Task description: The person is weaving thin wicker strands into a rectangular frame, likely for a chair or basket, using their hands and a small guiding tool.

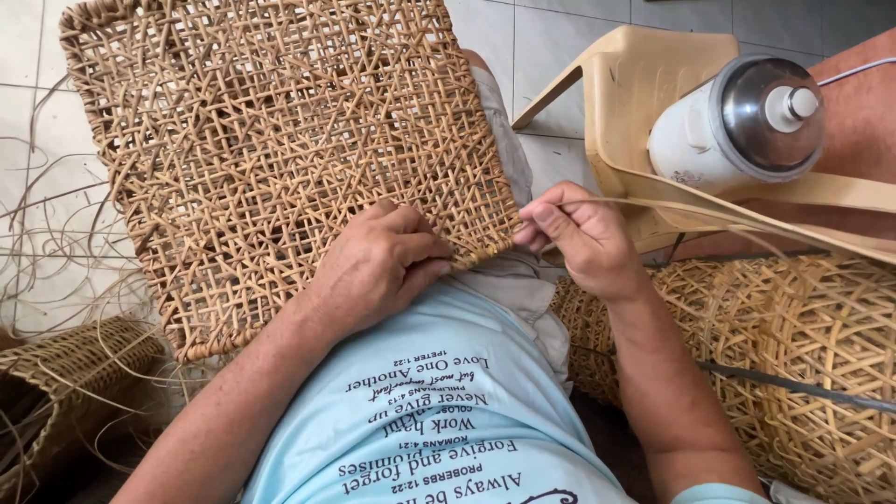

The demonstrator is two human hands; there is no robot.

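Observation:
A large flat panel of open-weave rattan [271, 140] lies across my lap, tilted away from me. My left hand [378, 266] rests on its near right corner, thumb and fingers pressing the edge down. My right hand [583, 238] sits just off that same corner and pinches a thin pale rattan strip [737, 219] between thumb and fingers. The strip runs away to the right, over the woven pieces beside me.
A beige plastic chair [621, 84] stands at the upper right with a white and metal lidded pot [737, 121] on it. Woven rattan pieces [803, 355] pile up at the right. A small basket [65, 373] and loose strips lie at the left on white floor tiles.

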